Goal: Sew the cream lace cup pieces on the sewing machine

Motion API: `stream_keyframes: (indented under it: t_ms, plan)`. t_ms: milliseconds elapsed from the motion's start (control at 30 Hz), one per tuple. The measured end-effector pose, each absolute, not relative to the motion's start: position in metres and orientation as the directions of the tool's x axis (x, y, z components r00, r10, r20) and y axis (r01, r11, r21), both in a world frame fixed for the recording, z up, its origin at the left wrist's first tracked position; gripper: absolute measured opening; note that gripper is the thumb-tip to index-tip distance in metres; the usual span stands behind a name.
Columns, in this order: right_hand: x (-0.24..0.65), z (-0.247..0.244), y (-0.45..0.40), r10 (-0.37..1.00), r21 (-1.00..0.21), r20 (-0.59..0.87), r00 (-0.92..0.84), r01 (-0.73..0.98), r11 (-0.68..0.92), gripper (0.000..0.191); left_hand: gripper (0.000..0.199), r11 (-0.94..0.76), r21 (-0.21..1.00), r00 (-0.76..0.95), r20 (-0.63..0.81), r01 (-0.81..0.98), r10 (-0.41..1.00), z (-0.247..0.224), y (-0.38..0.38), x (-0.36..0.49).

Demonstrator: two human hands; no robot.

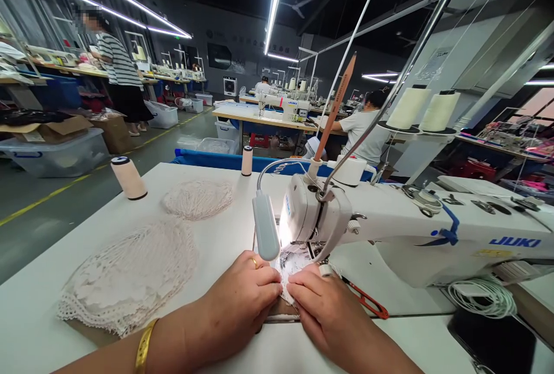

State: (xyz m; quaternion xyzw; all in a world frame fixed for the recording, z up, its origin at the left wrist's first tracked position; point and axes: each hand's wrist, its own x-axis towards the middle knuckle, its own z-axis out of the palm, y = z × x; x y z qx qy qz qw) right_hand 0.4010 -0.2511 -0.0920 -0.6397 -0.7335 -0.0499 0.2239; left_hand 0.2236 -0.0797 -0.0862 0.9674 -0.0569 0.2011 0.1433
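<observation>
White lace fabric (pixel 286 292) lies under the needle area of a white sewing machine (pixel 303 212), lit brightly by a small lamp (pixel 265 228). My left hand (pixel 242 293) pinches the fabric's left edge, fingertips pressed together. From the right, my right hand (pixel 324 307) grips the same piece, its fingers close to the left ones. The machine's foot and the lamp's glare hide part of the fabric. Beside my right hand rests an orange-handled tool (pixel 367 300), partly covered.
Two piles of pale lace pieces, a large one (pixel 134 270) and a smaller one (pixel 198 198), lie at left. Thread spools (pixel 128 179) stand behind them. A pencil (pixel 335 108) sticks up from the machine. A coiled cable (pixel 482 299) lies at right. Other people work farther back.
</observation>
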Motion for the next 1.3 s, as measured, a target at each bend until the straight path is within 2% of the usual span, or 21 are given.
stream_keyframes:
  t_ms: [267,500,933,1300]
  plan:
    - [0.4,-0.096,-0.251,0.914,-0.163,0.402,-0.065,0.976,0.141,0.031,0.024,-0.955,0.254,0.916,0.399,-0.15,-0.038,-0.089,-0.078,0.223]
    - [0.403,-0.101,-0.249,0.904,-0.13,0.426,-0.036,0.986,0.101,0.036,0.016,-0.968,0.22,0.908,0.418,-0.123,-0.021,-0.089,-0.076,0.226]
    - [0.402,-0.1,-0.25,0.896,-0.136,0.439,-0.073,0.98,0.146,0.034,0.021,-0.962,0.223,0.903,0.428,-0.157,-0.048,-0.092,-0.076,0.226]
    - [0.405,-0.104,-0.239,0.9,-0.188,0.436,0.016,0.98,0.073,0.038,0.025,-0.979,0.198,0.903,0.428,-0.051,0.04,-0.082,-0.07,0.236]
